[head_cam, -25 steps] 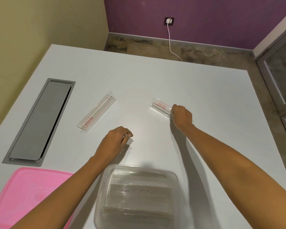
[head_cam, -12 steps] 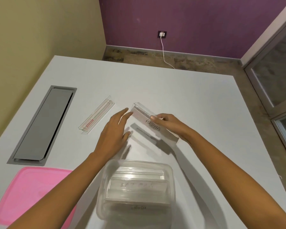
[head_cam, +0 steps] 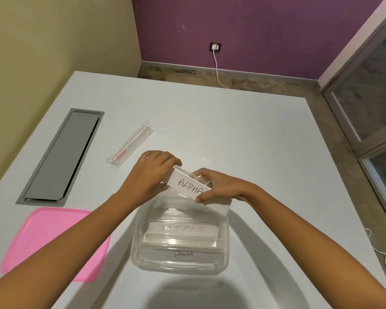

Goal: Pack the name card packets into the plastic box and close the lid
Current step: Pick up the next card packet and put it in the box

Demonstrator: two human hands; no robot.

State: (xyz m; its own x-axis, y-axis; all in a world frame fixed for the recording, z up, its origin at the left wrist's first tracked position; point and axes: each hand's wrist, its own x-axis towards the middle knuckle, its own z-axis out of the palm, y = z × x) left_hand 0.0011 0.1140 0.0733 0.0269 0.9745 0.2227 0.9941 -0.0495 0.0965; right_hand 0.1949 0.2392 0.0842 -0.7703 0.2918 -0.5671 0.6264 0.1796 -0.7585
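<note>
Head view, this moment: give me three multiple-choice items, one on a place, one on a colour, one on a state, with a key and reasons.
1. Where does the loose name card packet lie?
A. On the table between the grey cable hatch and the hands
B. Inside the plastic box
C. On the lid

2. What colour is the lid?
A. Blue
B. Pink
C. Clear

3. How is the ALPHA packet held?
A. Lying flat on the table, untouched
B. In the left hand only
C. In both hands, above the box's far edge

Key: 1 A, it lies on the table right of the cable hatch. 2 B, the lid beside the plastic box is pink. 3 C, the left hand and right hand grip its two ends.
</note>
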